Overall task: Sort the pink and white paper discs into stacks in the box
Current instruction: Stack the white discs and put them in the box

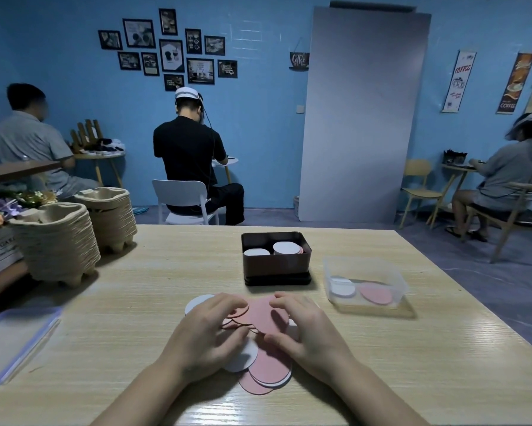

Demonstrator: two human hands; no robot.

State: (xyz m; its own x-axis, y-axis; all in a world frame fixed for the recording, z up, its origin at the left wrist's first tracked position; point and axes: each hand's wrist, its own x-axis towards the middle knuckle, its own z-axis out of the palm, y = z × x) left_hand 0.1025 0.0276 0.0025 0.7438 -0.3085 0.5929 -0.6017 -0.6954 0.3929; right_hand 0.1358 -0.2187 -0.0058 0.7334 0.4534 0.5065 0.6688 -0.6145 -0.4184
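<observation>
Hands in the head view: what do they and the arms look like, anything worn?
Left hand and right hand are bare: no gloves or rings visible. No watch or band at either wrist. Left forearm and right forearm are uncovered to the frame's bottom edge, no sleeve in view. No cables or markings.

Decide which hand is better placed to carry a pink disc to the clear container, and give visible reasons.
The right hand. It rests on the pink discs on the side nearer the clear container, which sits to the right. The left hand would likely have to cross over it.
</observation>
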